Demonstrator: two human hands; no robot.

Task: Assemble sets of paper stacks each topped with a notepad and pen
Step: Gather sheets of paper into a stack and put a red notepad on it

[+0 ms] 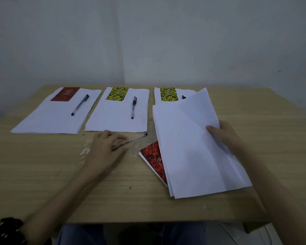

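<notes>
On the wooden table (42, 174), three finished sets lie in a row along the far edge. The left stack (51, 119) of white paper carries a plain red notepad (65, 94) at its far end and a clear pen (80, 104) with a dark cap lying aslant. The middle stack (117, 117) bears a yellow-and-black speckled notepad (117, 94) and a second pen (133, 107) pointing toward the person. The right stack (156, 96) shows another speckled yellow notepad (168, 94) and only the tip of its pen (183, 97), the rest hidden. In front of it, the right hand (223, 135) pinches a loose sheaf (193, 152) of white sheets, thumb on top and fingers curled beneath, with the top sheet lifted and creased. The sheaf partly covers a red-and-black speckled notepad (154, 160) lying flat and tilted on the table. The left hand (106, 147) rests palm down near the table's centre, fingers curled around a loose pen (131, 141) whose capped tip points toward the right stack.
</notes>
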